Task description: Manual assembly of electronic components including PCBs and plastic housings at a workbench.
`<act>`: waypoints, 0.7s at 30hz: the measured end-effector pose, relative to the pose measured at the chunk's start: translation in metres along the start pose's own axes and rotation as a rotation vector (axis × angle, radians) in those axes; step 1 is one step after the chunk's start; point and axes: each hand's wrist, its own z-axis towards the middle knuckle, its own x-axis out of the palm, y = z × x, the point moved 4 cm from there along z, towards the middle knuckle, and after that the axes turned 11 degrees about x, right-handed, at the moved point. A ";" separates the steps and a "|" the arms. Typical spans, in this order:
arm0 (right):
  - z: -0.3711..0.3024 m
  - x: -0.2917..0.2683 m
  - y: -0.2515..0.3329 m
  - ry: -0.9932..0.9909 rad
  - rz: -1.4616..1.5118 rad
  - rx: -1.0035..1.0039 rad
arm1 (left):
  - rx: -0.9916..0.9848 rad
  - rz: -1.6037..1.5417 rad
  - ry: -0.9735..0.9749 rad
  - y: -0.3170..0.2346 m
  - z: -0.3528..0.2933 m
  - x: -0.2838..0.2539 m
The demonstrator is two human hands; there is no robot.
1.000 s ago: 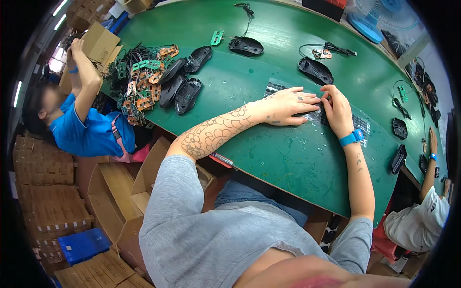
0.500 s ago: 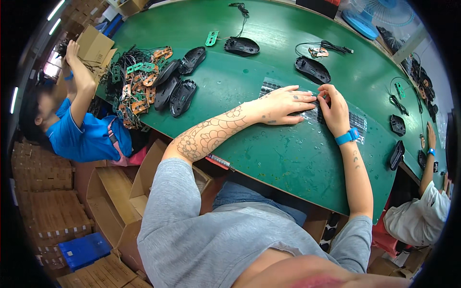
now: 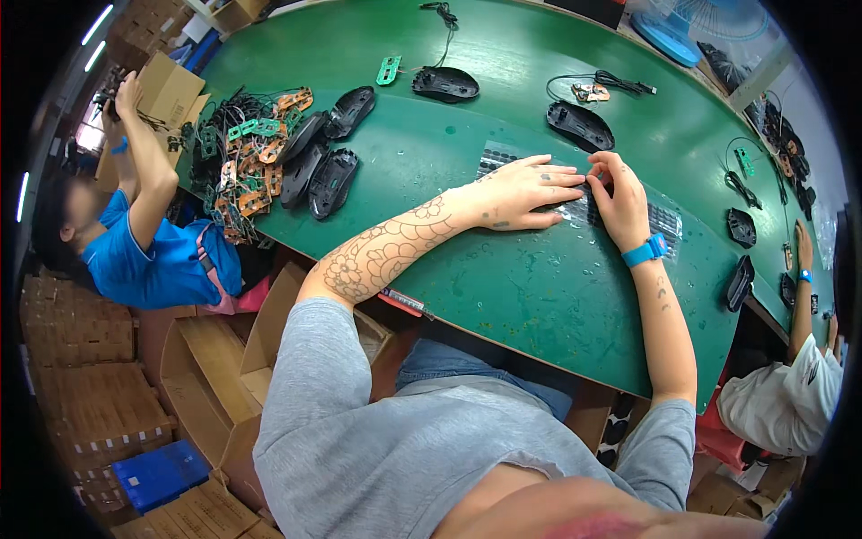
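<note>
A clear sheet with rows of small black pads (image 3: 665,221) lies on the green table under both my hands. My left hand (image 3: 530,194) rests flat across the sheet, fingers stretched out toward the right. Close to its fingertips, my right hand (image 3: 621,205) has its thumb and index finger curled together over the sheet. Whatever that pinch holds is too small to make out. Just beyond the hands sits a black mouse shell (image 3: 580,126), open side up. Another open mouse shell (image 3: 445,83) lies farther back to the left.
A heap of cables and circuit boards (image 3: 256,157) lies on the left, beside several mouse shells (image 3: 333,182). A loose board with cable (image 3: 590,92) is at the back. Co-workers sit left and right; one's hand (image 3: 803,247) reaches over the table. A pen-like tool (image 3: 404,302) lies at the near edge.
The whole view has shifted slightly. My left hand stays flat on the sheet, and my right fingers remain pinched beside it with hardly any movement.
</note>
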 end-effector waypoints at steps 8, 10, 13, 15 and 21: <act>-0.001 0.001 -0.002 0.015 0.001 -0.051 | -0.005 -0.019 0.018 0.000 0.001 0.000; 0.000 0.000 -0.002 0.012 -0.006 -0.052 | -0.010 -0.021 0.037 0.000 0.001 0.000; 0.001 0.001 -0.005 -0.034 -0.019 -0.100 | -0.004 -0.051 0.053 -0.002 0.002 -0.002; 0.003 0.003 -0.004 0.005 0.002 -0.158 | -0.037 -0.044 0.050 -0.001 0.000 -0.003; 0.002 0.000 -0.008 -0.004 -0.001 -0.113 | -0.008 -0.022 0.046 -0.002 0.004 -0.004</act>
